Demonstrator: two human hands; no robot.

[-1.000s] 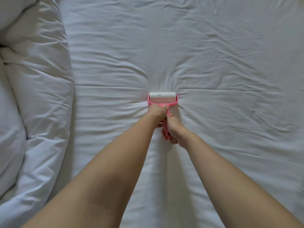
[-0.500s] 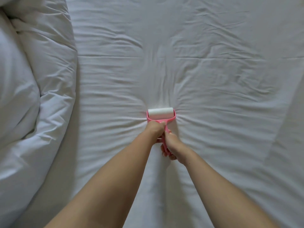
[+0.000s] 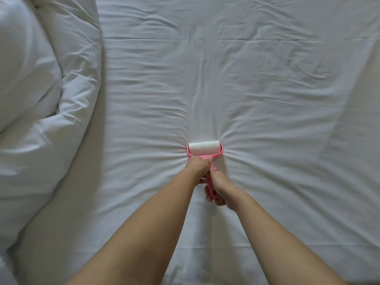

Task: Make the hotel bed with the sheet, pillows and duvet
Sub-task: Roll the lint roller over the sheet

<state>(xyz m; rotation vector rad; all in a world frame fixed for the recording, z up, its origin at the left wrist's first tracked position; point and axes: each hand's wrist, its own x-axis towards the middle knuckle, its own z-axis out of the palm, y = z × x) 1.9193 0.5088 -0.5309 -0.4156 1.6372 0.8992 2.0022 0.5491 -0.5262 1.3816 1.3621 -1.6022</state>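
Note:
A white sheet [image 3: 257, 83] covers the mattress and is creased, with wrinkles fanning out from a pink lint roller [image 3: 204, 149] pressed onto it at the centre. My left hand [image 3: 197, 167] grips the roller's handle just behind the white roll. My right hand [image 3: 220, 185] grips the handle's lower end, right behind the left. A bunched white duvet [image 3: 43, 103] lies heaped along the left side of the bed.
The sheet stretches flat to the right and toward the far edge. A shadow falls across the sheet's right side [image 3: 353, 130]. The duvet heap takes up the whole left strip of the view.
Both hands have pulled the lint roller back toward me along the sheet, leaving a smoother track ahead of it. The view has shifted with the motion.

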